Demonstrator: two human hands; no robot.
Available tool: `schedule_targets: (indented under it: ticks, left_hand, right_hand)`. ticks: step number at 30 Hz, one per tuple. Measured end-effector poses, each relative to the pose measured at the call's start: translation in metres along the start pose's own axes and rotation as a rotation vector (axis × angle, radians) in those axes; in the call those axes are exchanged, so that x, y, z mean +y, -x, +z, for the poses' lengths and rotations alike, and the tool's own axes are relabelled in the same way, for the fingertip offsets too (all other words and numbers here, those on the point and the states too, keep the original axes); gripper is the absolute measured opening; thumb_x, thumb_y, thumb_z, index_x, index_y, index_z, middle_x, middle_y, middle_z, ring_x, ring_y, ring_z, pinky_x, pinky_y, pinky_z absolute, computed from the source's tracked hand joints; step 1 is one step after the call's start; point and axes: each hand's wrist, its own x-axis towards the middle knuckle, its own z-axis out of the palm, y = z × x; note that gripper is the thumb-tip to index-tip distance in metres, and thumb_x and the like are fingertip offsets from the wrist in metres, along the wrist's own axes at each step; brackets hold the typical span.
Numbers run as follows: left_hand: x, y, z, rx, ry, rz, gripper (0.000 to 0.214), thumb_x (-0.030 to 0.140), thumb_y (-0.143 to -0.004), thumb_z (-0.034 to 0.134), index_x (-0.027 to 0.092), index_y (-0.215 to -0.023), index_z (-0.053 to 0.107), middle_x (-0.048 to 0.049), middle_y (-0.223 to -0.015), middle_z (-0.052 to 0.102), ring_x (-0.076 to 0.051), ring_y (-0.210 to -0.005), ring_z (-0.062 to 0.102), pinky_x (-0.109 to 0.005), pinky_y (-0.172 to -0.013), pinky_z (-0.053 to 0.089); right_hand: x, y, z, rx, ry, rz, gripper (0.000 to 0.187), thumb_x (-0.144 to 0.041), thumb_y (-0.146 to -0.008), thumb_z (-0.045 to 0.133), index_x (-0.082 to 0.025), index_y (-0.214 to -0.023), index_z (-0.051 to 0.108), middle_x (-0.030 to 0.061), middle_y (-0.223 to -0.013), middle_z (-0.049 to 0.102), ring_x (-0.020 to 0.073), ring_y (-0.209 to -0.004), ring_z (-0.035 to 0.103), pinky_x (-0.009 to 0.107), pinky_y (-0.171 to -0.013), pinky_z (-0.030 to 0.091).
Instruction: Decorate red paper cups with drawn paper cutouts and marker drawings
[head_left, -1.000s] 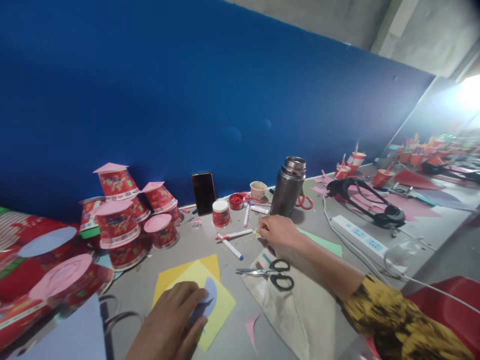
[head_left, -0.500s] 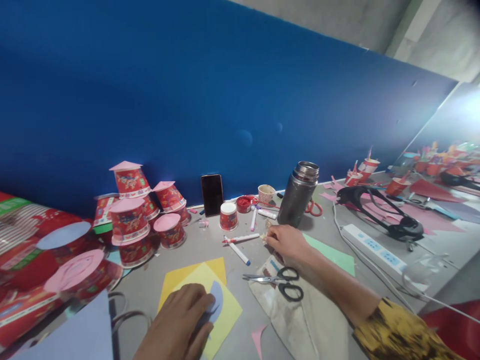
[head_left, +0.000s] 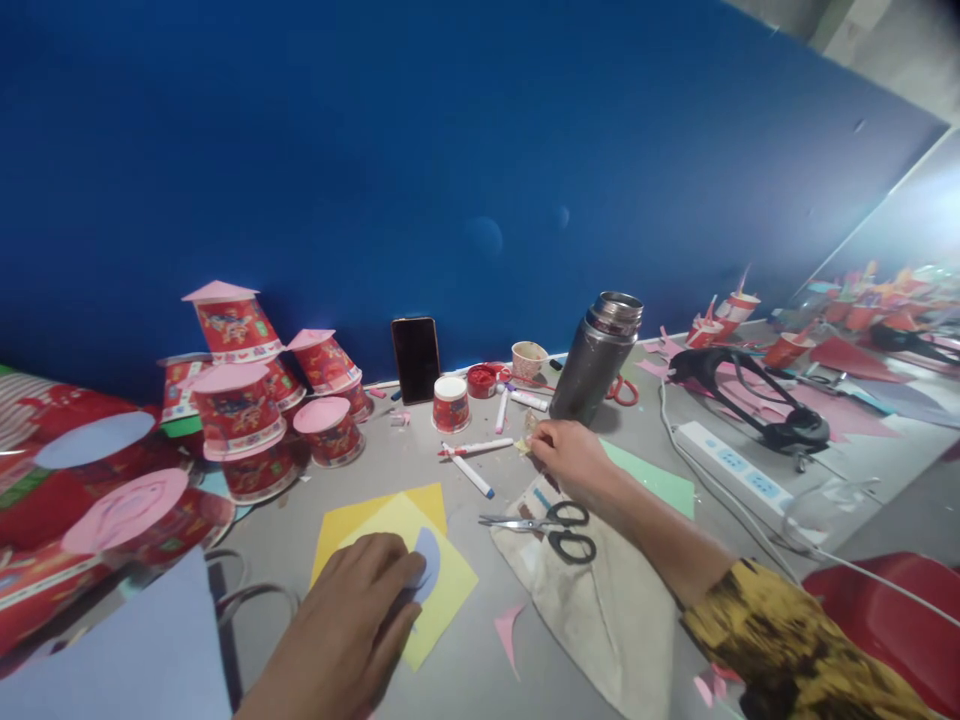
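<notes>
My left hand (head_left: 349,605) lies over a yellow paper sheet (head_left: 451,590), thumb and forefinger apart across a small pale-blue paper cut-out (head_left: 429,565). Its palm hides part of both papers. Beneath sits a darker orange-yellow sheet (head_left: 433,500). My right hand (head_left: 566,452) reaches to the table in front of a dark metal bottle (head_left: 596,360). Its fingers are closed together, beside a small yellowish scrap (head_left: 524,446); what they pinch is hidden. Black-handled scissors (head_left: 562,528) rest, blades parted, on a cream cloth bag (head_left: 600,630) below my right forearm.
Red paper cups (head_left: 240,410) with pink paper tops stand stacked at left. A phone (head_left: 416,360) leans on the blue wall. Markers (head_left: 471,474), a white-topped cup (head_left: 451,405) and a red tub (head_left: 481,380) lie mid-table. A power strip (head_left: 731,465) and black headgear (head_left: 750,400) are at right.
The camera view has shifted slightly, so the table things sit a little higher and more to the left. Both hands keep their places against the papers and the table.
</notes>
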Motion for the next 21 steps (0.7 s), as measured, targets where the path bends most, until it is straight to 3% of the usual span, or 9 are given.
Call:
schedule_targets:
  ticks: [4, 9, 12, 21]
  left_hand:
    - [0.0, 0.001, 0.002, -0.016, 0.007, -0.012, 0.018, 0.032, -0.096, 0.059, 0.029, -0.108, 0.072, -0.0073, -0.109, 0.071, -0.026, -0.094, 0.066, -0.04, -0.086, 0.056]
    - [-0.001, 0.003, 0.005, 0.005, 0.006, -0.002, 0.023, 0.032, -0.098, 0.058, 0.03, -0.117, 0.071, -0.0078, -0.112, 0.07, -0.027, -0.099, 0.065, -0.041, -0.089, 0.054]
    - [0.0, 0.003, 0.004, 0.006, 0.004, -0.003, 0.023, 0.031, -0.098, 0.057, 0.029, -0.116, 0.071, -0.0078, -0.11, 0.07, -0.027, -0.098, 0.065, -0.04, -0.088, 0.054]
    - [0.001, 0.0, 0.0, -0.031, 0.004, 0.014, 0.021, 0.029, -0.097, 0.057, 0.028, -0.113, 0.071, -0.0071, -0.106, 0.068, -0.025, -0.094, 0.063, -0.037, -0.083, 0.051]
  right_hand:
    - [-0.004, -0.004, 0.001, -0.013, 0.04, -0.04, 0.026, -0.034, -0.101, 0.055, -0.021, -0.096, 0.077, 0.005, -0.095, 0.081, 0.0191, -0.085, 0.071, 0.026, -0.065, 0.036]
    - [-0.026, -0.012, -0.003, -0.04, 0.087, -0.211, 0.02, -0.03, -0.1, 0.059, -0.023, -0.107, 0.077, 0.0056, -0.116, 0.08, 0.0211, -0.106, 0.07, 0.026, -0.078, 0.041]
    - [-0.037, -0.013, -0.003, -0.048, 0.111, -0.273, 0.022, -0.031, -0.102, 0.057, -0.024, -0.108, 0.076, 0.0062, -0.118, 0.079, 0.0214, -0.107, 0.069, 0.026, -0.08, 0.042]
    - [-0.025, -0.012, -0.01, -0.028, 0.192, -0.176, 0.024, -0.032, -0.102, 0.056, -0.023, -0.107, 0.078, 0.0073, -0.11, 0.081, 0.0227, -0.098, 0.072, 0.028, -0.07, 0.037]
